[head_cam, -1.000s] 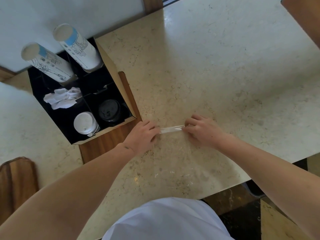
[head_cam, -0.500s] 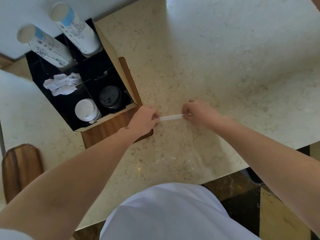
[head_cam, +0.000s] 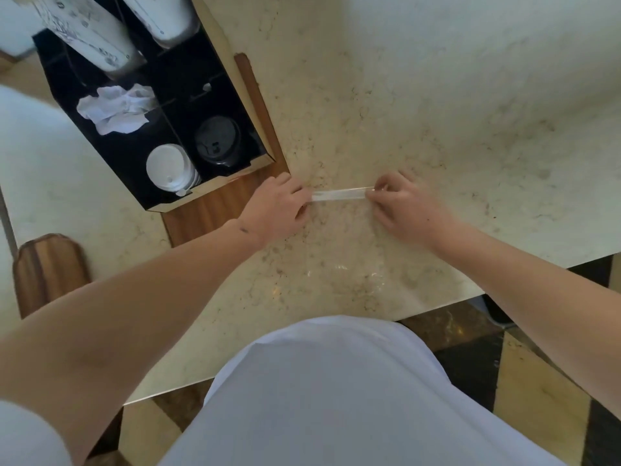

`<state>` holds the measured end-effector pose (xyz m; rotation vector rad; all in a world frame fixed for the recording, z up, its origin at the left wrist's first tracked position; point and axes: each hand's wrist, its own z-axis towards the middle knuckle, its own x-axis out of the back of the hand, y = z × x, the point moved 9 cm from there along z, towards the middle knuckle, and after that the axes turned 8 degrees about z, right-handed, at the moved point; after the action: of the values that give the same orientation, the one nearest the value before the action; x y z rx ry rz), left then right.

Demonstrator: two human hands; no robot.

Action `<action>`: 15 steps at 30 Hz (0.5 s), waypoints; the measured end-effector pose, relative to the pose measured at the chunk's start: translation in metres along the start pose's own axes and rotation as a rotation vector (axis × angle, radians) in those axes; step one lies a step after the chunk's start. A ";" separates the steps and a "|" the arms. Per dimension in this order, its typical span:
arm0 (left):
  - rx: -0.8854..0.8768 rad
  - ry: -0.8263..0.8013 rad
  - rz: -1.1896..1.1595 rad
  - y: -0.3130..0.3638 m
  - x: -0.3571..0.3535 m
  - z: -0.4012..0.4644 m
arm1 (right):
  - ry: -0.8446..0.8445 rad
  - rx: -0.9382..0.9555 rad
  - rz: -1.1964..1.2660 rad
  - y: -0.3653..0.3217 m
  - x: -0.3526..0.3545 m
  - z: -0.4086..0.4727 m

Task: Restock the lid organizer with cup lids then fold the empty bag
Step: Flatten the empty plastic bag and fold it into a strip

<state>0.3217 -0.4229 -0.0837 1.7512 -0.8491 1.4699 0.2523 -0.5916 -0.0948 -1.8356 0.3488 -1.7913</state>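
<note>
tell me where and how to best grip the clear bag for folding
Probably by the white strip along the clear bag's far edge, one end each, as the left hand and right hand do now. The film lies flat and limp on the counter; that stiffer edge gives purchase, pinched from above.

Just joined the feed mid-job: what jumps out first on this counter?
Both hands at the centre: the left hand and right hand each pinch an end of the clear bag, its folded edge stretched between them on the marble counter. At upper left, the black lid organizer holds white lids, black lids, crumpled white paper and two cup stacks.
</note>
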 end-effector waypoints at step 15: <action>0.328 -0.235 -0.362 -0.017 -0.023 0.032 | -0.182 -0.382 0.199 0.031 -0.011 0.034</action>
<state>0.3495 -0.4393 -0.1117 2.2173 -0.3818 1.2260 0.2903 -0.6042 -0.1193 -2.1157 0.8186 -1.4833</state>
